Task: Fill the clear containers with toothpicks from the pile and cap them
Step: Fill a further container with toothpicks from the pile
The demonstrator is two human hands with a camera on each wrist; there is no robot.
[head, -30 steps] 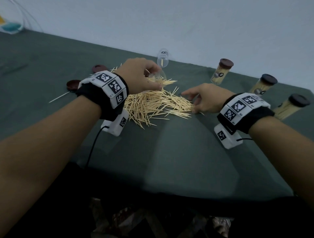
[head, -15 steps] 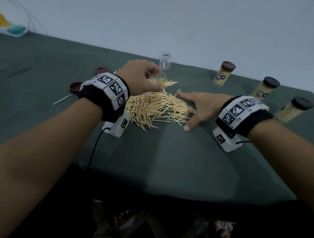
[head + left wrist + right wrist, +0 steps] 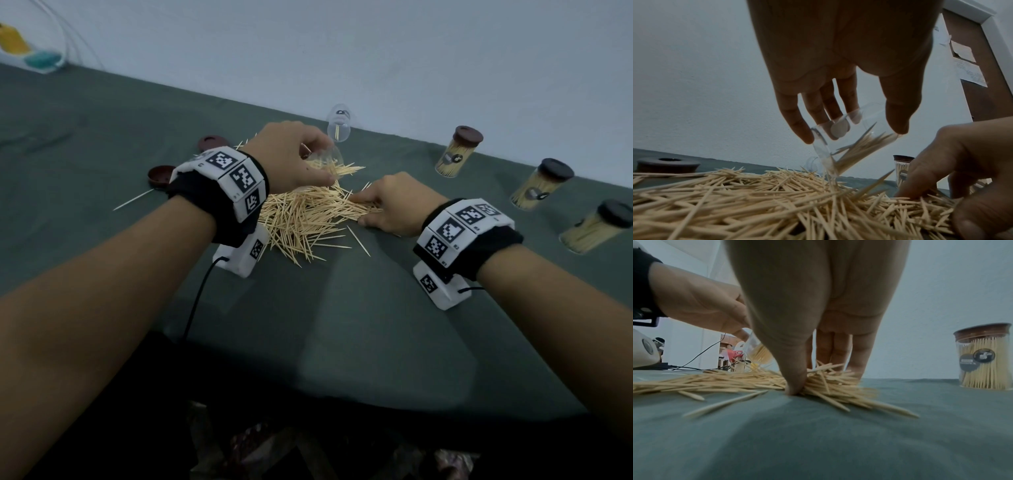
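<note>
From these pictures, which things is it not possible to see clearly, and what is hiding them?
- How full the clear container is: in the head view the left hand covers it.
- Whether the right hand has gripped toothpicks from the pile: in the right wrist view the thumb blocks the fingertips.
- Labels on the three capped containers: too small in the head view, blurred in the right wrist view.
- Objects at the head view's top-left corner: cut off.

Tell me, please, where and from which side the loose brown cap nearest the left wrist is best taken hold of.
Take the brown cap by its round rim, coming from above with fingers on opposite sides. It lies flat and low on the green cloth, clear of the toothpick pile, so only its edge offers a hold; a single stray toothpick lies beside it.
</note>
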